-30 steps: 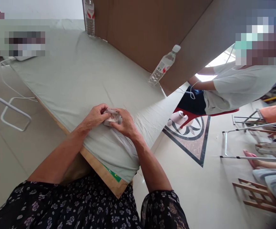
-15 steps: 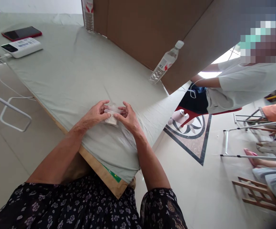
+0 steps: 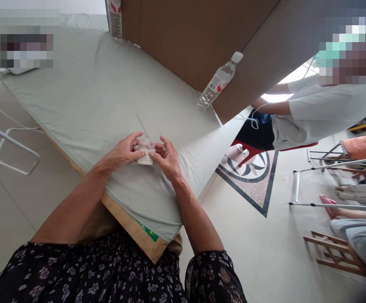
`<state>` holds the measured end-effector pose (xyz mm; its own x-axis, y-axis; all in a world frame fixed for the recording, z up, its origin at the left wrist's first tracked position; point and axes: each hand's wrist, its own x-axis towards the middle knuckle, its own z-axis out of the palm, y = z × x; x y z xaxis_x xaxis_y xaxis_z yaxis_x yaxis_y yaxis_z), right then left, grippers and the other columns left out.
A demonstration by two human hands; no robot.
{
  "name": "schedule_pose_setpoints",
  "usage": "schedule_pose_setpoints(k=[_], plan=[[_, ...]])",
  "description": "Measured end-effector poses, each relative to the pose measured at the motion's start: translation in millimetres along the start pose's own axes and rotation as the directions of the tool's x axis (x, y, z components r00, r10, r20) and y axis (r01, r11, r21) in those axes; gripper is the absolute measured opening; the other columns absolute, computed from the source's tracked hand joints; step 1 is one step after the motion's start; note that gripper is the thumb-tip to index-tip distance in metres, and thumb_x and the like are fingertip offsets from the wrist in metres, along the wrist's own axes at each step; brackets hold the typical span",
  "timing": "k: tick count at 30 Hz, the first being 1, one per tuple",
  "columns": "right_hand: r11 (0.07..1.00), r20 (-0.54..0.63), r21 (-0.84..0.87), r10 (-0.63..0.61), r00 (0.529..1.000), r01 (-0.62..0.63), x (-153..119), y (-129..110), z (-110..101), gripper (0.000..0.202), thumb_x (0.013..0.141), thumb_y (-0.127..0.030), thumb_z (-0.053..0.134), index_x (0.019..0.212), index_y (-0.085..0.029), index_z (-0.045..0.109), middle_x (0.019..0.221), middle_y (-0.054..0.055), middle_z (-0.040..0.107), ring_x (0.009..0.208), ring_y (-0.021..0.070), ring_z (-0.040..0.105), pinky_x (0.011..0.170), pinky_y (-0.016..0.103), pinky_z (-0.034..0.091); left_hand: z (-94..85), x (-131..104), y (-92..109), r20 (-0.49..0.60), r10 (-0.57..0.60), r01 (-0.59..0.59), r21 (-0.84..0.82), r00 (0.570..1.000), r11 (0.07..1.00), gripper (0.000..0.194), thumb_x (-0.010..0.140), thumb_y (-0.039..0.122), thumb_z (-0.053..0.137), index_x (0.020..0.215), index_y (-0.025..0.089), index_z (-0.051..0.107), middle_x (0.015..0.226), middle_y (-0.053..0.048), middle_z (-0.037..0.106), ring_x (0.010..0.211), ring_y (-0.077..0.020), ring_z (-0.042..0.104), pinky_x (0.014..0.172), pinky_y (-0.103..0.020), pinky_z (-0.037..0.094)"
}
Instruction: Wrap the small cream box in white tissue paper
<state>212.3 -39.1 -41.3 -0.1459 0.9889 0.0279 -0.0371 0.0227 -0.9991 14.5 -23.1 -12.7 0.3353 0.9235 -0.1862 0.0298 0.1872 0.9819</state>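
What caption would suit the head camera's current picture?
Two hands hold a small clear-wrapped packet over a cloth-covered table, near a bottle.

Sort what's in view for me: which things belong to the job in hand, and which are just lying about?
In use:
left hand
right hand
small clear-wrapped packet, held by both
pale cloth beneath

Apparently just lying about:
nearer bottle
farther bottle
cardboard

You can read no text: the label (image 3: 218, 84) on the bottle (image 3: 205, 99) beyond your right hand (image 3: 169, 160) is too small to make out.
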Motion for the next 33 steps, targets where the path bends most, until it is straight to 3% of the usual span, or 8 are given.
schedule_pose_setpoints(k=[8,14,21,27,33], plan=[[0.999,0.007,0.028,0.016,1.000,-0.016,-2,3,1,0.093,0.074,-0.069,0.083,0.147,-0.026,0.045,0.126,0.011,0.069,0.111,0.0248,0.070,0.103,0.045,0.057,2.3,0,0,0.003,0.014,-0.015,0.018,1.000,1.000,0.103,0.068,0.037,0.078,0.157,0.009,0.035,0.131,-0.017,0.065,0.112,-0.0271,0.067,0.089,-0.036,0.054],[0.999,0.009,-0.044,0.019,1.000,-0.018,-2,2,2,0.093,0.077,-0.070,0.078,0.151,-0.025,0.044,0.128,0.013,0.069,0.110,0.0247,0.071,0.100,0.044,0.059,6.9,-1,-1,-0.061,0.089,-0.080,0.128,0.994,0.989,0.101,0.070,0.039,0.073,0.158,0.009,0.034,0.127,-0.015,0.067,0.106,-0.0253,0.068,0.086,-0.036,0.053],[0.989,0.015,-0.139,0.060,0.998,-0.057,2,-5,4,0.090,0.080,-0.071,0.074,0.152,-0.024,0.045,0.129,0.012,0.072,0.106,0.0234,0.072,0.095,0.041,0.059,2.7,1,-3,-0.051,0.133,-0.122,0.181,0.990,0.976,0.097,0.072,0.038,0.072,0.158,0.010,0.036,0.119,-0.013,0.071,0.102,-0.0236,0.069,0.086,-0.035,0.053],[0.991,0.001,-0.118,0.058,0.998,-0.058,18,-13,1,0.072,0.079,-0.063,0.076,0.135,-0.020,0.060,0.115,0.010,0.076,0.101,0.0218,0.071,0.098,0.040,0.056,0.9,2,-4,-0.036,0.117,-0.110,0.164,0.992,0.980,0.099,0.071,0.039,0.071,0.158,0.008,0.035,0.123,-0.015,0.070,0.103,-0.0238,0.068,0.084,-0.035,0.053],[0.994,0.026,-0.072,0.082,0.996,-0.080,42,-15,5,0.060,0.072,-0.057,0.080,0.118,-0.020,0.068,0.100,0.005,0.075,0.093,0.0203,0.070,0.090,0.038,0.058,-0.9,3,-5,-0.030,0.123,-0.117,0.168,0.992,0.979,0.097,0.071,0.039,0.071,0.157,0.009,0.037,0.117,-0.012,0.070,0.096,-0.0206,0.065,0.080,-0.033,0.050]])
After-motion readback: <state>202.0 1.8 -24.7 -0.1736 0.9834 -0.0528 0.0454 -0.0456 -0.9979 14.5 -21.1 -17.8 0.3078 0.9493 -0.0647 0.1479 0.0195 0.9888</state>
